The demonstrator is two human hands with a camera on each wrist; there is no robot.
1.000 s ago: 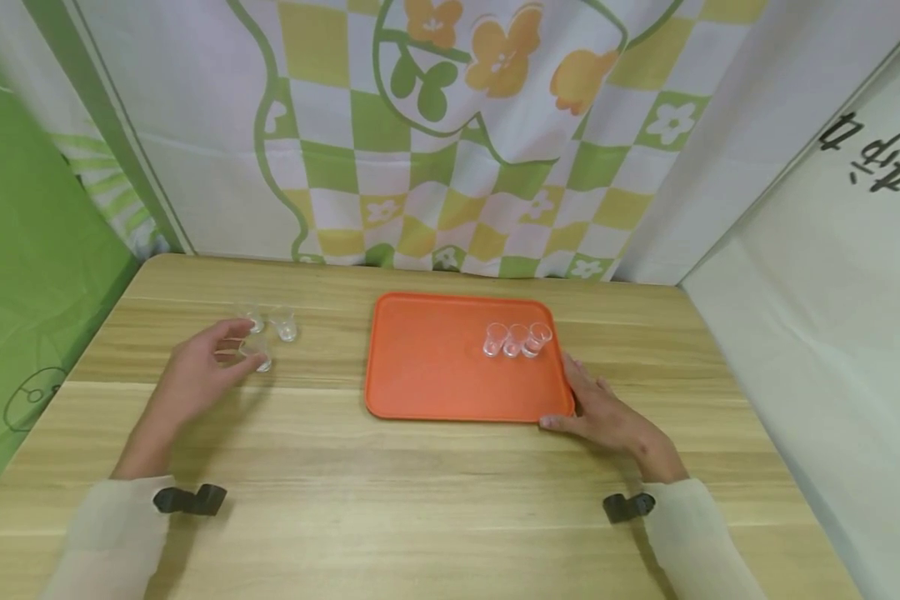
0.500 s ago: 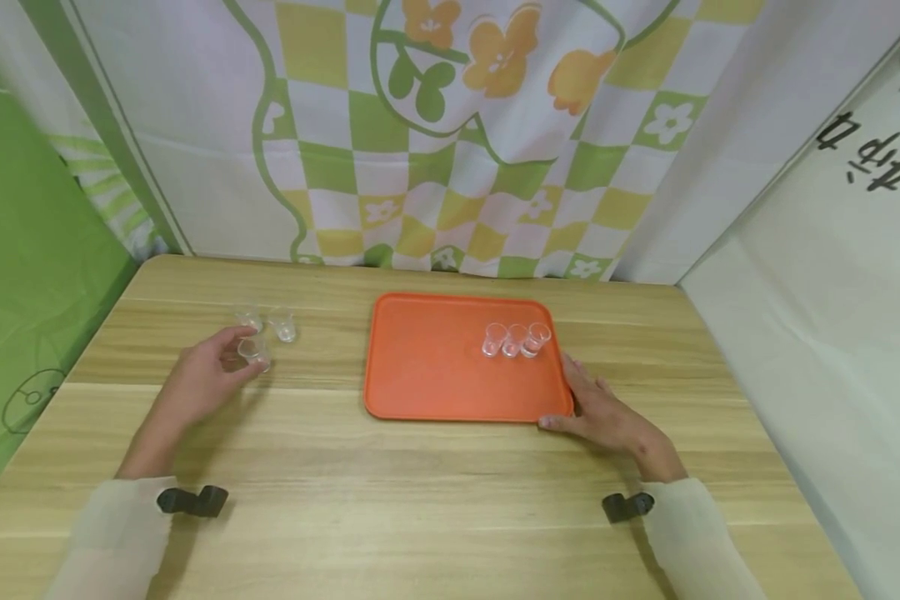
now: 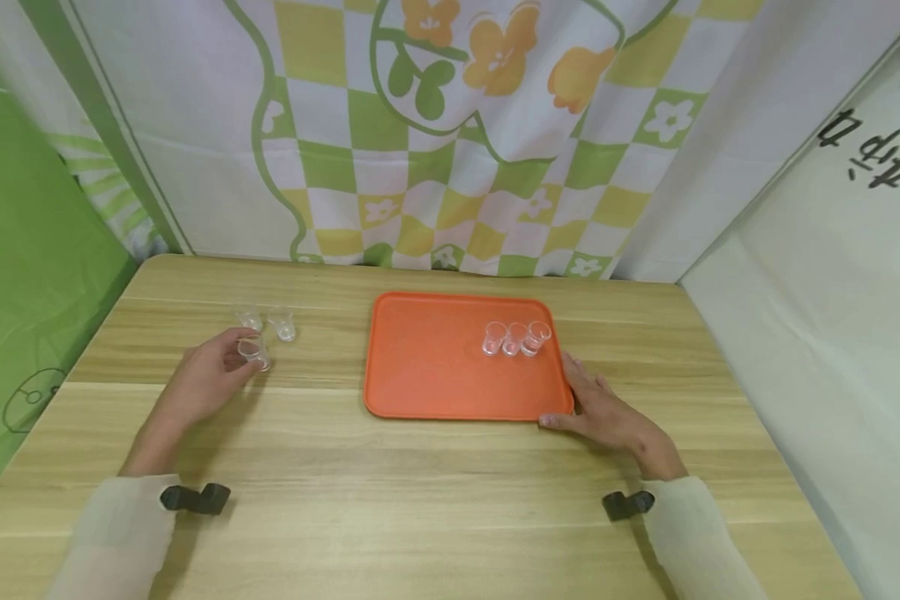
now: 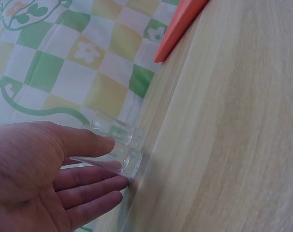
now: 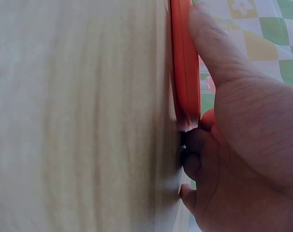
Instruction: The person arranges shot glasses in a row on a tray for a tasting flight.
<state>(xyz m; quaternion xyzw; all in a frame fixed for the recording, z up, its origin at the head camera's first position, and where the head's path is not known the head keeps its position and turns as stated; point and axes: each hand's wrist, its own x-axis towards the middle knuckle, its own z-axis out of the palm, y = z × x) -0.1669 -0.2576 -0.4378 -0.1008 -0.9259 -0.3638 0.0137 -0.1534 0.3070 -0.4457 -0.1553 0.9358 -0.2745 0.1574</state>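
Observation:
My left hand [image 3: 210, 371] holds a small clear shot glass [image 3: 253, 353] between thumb and index finger. The left wrist view shows the thumb against this glass [image 4: 122, 157], the other fingers stretched out below it and its base close to the table. Two more clear glasses stand just behind, a left one [image 3: 248, 317] and a right one [image 3: 282, 324]. My right hand [image 3: 607, 412] holds the near right corner of an orange tray [image 3: 435, 367], thumb along the front edge and fingers along the right side. Three shot glasses [image 3: 515, 339] stand in a row at the tray's right.
The wooden table [image 3: 390, 500] ends at the back against a checkered, flowered curtain [image 3: 450, 183]. A white wall sheet with dark writing [image 3: 817, 275] borders the right side, a green sheet [image 3: 30, 250] the left. Both wrists carry a black strap mount [image 3: 195, 498].
The left hand's thumb and index finger have closed in on the front glass, and the hand has shifted slightly. The right hand and the tray stay in place.

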